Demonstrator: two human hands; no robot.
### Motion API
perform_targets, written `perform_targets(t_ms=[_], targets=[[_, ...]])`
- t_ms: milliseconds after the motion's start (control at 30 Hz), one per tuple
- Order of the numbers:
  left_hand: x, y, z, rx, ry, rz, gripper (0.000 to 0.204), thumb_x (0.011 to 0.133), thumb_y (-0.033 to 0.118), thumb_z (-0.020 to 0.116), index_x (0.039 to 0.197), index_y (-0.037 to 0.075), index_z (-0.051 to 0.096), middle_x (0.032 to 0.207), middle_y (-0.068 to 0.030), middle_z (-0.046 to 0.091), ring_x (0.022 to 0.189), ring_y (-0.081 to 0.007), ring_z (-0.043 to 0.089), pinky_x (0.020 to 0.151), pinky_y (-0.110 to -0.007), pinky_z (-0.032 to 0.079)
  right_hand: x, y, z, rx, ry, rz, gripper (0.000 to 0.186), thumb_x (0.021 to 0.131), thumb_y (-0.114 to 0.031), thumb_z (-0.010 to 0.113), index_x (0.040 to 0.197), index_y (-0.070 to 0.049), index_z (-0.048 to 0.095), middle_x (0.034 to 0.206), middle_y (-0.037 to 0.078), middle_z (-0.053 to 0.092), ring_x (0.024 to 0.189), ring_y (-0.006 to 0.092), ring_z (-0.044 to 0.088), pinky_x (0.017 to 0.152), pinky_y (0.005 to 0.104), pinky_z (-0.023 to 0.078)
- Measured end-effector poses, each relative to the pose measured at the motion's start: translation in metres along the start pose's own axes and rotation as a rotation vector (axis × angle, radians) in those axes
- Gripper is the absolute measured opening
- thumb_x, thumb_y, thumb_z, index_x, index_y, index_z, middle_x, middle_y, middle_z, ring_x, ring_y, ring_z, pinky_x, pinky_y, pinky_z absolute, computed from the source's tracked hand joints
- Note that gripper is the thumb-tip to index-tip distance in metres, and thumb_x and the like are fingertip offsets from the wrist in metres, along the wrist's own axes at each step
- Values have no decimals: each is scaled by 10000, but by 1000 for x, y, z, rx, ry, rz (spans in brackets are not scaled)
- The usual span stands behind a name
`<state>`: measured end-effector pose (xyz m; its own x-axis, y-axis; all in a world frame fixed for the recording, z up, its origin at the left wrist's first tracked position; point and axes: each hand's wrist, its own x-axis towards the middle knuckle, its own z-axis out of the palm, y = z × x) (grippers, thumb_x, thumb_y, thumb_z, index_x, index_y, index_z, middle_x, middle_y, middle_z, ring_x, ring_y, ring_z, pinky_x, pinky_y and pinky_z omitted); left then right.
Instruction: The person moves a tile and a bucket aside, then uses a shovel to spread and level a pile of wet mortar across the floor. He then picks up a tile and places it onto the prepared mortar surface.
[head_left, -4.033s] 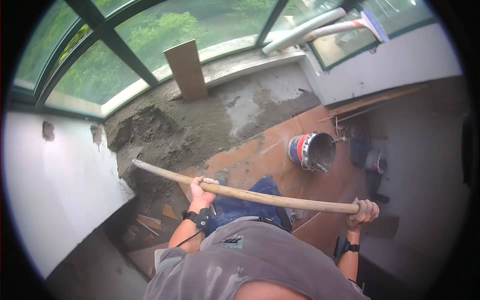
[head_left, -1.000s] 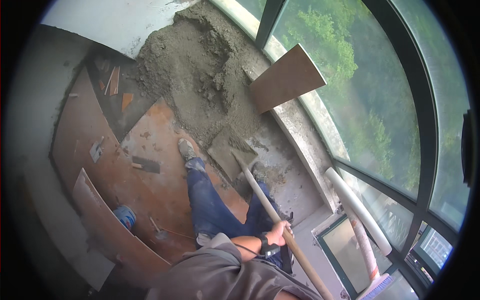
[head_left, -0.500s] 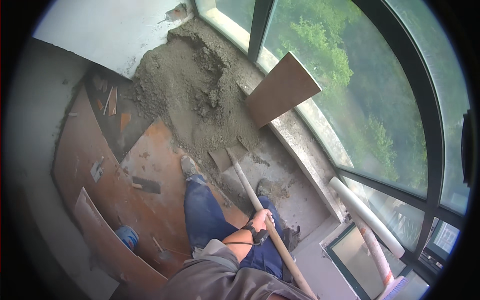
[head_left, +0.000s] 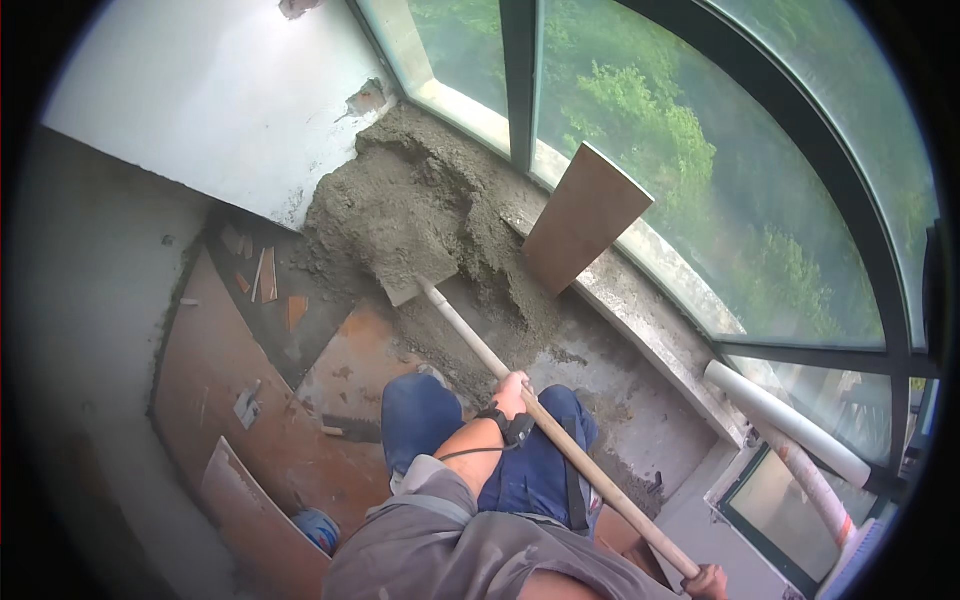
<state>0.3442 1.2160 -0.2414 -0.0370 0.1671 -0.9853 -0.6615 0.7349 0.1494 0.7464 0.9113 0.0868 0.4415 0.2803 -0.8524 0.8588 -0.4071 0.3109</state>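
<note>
My left hand (head_left: 512, 393) is closed round the middle of a long wooden shovel handle (head_left: 570, 445), and my right hand (head_left: 706, 582) grips its top end at the lower right. The shovel's flat blade (head_left: 410, 275) rests against the heap of grey mortar (head_left: 460, 220) in the corner below the windows. My knees in blue trousers show under the handle, with mortar around my shoes.
A tan board (head_left: 585, 220) leans on the window sill (head_left: 660, 335). Two rolls (head_left: 785, 420) lie by the window at the right. On the reddish boards (head_left: 220, 340) are a trowel (head_left: 247, 403) and a blue-and-white bucket (head_left: 316, 530); scraps (head_left: 296, 312) lie near the left wall (head_left: 200, 100).
The shovel blade has moved forward and up into the mortar heap, and my left hand has moved forward with the handle. My right hand has come into view at the handle's end.
</note>
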Motion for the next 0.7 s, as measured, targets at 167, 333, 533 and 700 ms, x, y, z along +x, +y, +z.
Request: perform_targets(t_ms=[167,333,533,700], targets=[[-16,122,-37,399,312,437,381,640,70,590,980,-83,509,930,-159,568,780,-250,565,675,-358,468,-8,-74,-39,51,317,-417,254,576,-340,673,607,-103,586,618,152,611,563,315,607,514,397,473],[-74,202,-18,509,664,622,424,652,29,612,1046,-95,518,979,-159,570,826,-268,561,737,-398,476,-31,-101,-91,278,489,-671,209,581,-285,681,659,-108,603,562,98,589,495,283,582,474,372,472],[-122,94,-21,133,9,312,165,760,79,580,907,24,529,799,-126,570,729,-254,575,676,-402,493,24,-1,-43,164,318,-571,251,581,-315,660,664,-79,630,641,138,610,609,314,603,568,392,495],[-82,-87,-8,-157,-44,-106,103,779,150,567,765,102,477,574,-76,495,514,-230,498,517,-382,452,-22,128,5,53,238,-344,247,639,-319,647,659,-74,624,697,175,625,677,374,611,609,437,499]])
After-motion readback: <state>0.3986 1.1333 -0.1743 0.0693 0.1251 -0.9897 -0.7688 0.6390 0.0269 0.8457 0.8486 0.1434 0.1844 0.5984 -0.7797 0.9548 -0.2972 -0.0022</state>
